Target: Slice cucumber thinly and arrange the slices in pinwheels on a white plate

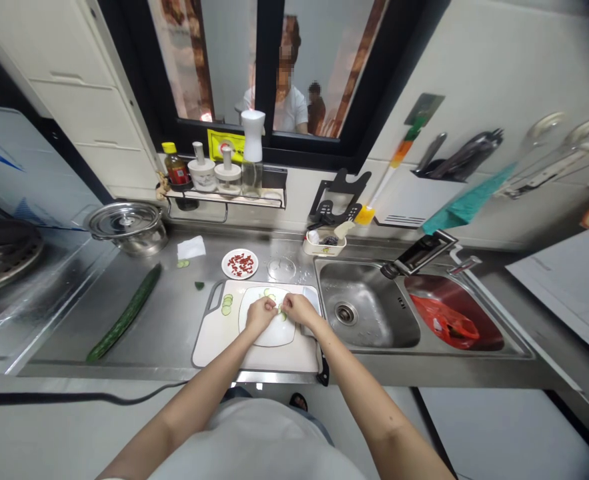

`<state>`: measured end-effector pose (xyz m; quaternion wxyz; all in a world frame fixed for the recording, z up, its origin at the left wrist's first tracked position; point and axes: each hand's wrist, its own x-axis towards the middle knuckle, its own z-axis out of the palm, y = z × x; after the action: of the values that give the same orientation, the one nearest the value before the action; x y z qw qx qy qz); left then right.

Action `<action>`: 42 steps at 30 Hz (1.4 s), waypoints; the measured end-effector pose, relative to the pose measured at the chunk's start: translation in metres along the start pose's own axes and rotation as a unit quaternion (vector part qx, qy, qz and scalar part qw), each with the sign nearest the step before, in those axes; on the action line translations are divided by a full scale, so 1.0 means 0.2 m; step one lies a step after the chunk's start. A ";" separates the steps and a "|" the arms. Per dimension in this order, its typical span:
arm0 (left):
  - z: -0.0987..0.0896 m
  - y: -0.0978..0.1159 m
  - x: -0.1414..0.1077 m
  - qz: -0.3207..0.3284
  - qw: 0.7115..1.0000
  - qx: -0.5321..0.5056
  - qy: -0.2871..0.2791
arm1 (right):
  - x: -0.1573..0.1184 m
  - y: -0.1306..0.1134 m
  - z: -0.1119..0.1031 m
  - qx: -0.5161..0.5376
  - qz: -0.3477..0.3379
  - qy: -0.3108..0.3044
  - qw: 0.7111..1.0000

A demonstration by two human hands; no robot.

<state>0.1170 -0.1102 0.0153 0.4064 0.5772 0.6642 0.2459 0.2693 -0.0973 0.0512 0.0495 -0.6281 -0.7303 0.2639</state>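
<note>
A white square plate point(269, 335) rests on the cutting board point(219, 343). Over it, my left hand point(261, 315) and my right hand point(298, 308) are close together, fingers pinched. Small pale-green cucumber slices show between the fingertips; my fingers partly hide them. More cucumber slices point(269, 293) lie along the plate's far edge. To the left on the board is a short row of cucumber slices point(227, 305). At the board's right side lies a knife, its black handle point(323, 370) jutting over the counter edge and its blade partly under my right arm.
A whole cucumber point(127, 315) lies on the steel counter at left, near a lidded pot point(129, 227). Behind the board stands a plate of chopped red pieces point(240, 264). A double sink point(369, 307) is on the right, with a red bag point(447, 323) in its far basin.
</note>
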 end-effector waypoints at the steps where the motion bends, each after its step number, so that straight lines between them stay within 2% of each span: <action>1: 0.00 0.00 0.00 0.001 1.000 0.025 -0.009 | 0.00 0.00 0.00 -0.019 0.006 -0.007 1.000; 8: 0.04 0.03 0.02 0.008 0.991 0.130 -0.034 | 0.02 0.04 0.05 -0.081 0.024 -0.023 0.996; 14: 0.06 0.03 0.02 0.040 0.981 0.184 -0.045 | 0.02 0.04 0.08 -0.112 0.035 -0.029 0.993; 22: 0.06 0.02 -0.01 0.077 0.974 0.213 -0.021 | 0.02 0.02 0.07 -0.142 0.043 -0.035 0.988; 28: 0.06 -0.01 -0.06 0.182 0.951 0.250 -0.003 | 0.02 0.01 0.06 -0.158 0.058 -0.028 0.985; 33: 0.06 -0.05 -0.10 0.266 0.915 0.302 -0.031 | 0.01 0.01 0.07 -0.152 0.068 -0.025 0.986; 37: 0.05 -0.07 -0.10 0.295 0.895 0.331 -0.049 | 0.01 0.01 0.07 -0.145 0.073 -0.022 0.986; 42: 0.03 -0.07 -0.09 0.306 0.885 0.346 -0.053 | 0.02 0.03 0.08 -0.145 0.067 -0.025 0.987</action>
<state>0.1147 -0.1316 0.0051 0.1196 0.8680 0.4750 0.0818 0.2668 -0.0994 0.0335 -0.0789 -0.6696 -0.7179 0.1735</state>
